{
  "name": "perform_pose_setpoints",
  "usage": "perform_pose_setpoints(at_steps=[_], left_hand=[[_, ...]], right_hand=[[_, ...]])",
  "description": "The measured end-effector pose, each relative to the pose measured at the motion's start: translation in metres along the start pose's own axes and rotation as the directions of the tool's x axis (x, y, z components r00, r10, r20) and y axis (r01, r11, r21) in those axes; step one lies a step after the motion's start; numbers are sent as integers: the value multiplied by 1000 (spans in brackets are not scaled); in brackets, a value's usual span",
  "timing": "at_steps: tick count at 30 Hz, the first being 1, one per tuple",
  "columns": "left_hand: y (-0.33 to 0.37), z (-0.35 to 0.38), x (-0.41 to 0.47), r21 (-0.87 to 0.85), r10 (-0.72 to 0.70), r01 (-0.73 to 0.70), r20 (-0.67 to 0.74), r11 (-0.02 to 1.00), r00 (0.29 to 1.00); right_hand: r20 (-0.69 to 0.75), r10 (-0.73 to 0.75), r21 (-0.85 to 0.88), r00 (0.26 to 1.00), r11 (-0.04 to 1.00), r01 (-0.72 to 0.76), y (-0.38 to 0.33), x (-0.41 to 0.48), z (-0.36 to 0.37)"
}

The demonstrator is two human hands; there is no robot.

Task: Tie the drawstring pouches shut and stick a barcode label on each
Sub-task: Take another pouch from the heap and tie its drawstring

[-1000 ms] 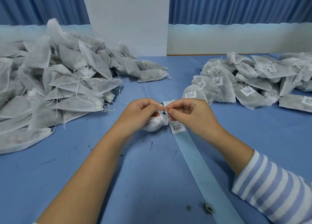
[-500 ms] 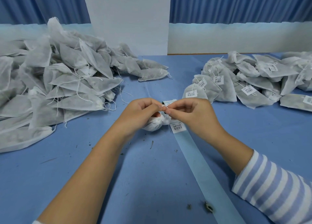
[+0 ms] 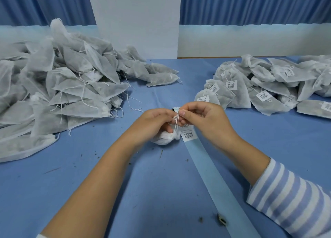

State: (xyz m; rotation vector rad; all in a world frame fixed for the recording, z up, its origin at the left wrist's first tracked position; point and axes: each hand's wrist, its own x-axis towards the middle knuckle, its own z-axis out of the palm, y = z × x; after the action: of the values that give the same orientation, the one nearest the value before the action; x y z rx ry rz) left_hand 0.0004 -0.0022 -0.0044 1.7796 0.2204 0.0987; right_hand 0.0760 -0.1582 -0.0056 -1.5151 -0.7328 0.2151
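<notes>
Blue worktop (image 3: 161, 193). A heap of untied pouches (image 3: 62, 87) lies left of a pale label strip (image 3: 215, 180), with labelled pouches (image 3: 259, 87) to its right. At the strip's far end, the left hand (image 3: 152, 123) and right hand (image 3: 202, 119), fingers curled, pinch a drawstring (image 3: 176, 124) above a small white pouch (image 3: 164, 138). If either pinch slips, the knot may loosen.
</notes>
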Motion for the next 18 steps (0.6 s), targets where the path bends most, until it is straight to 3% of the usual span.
perform_pose_setpoints(at_steps=[8,18], left_hand=[[-7,-8,3,-39,29,-24,148,999,989],[-7,-10,0,-67,70,-58,193,996,979]], right_hand=[[-19,-25,2,1000,1000,25,2,1,-1],[-19,-94,-41,995,995,93,2,2,0]])
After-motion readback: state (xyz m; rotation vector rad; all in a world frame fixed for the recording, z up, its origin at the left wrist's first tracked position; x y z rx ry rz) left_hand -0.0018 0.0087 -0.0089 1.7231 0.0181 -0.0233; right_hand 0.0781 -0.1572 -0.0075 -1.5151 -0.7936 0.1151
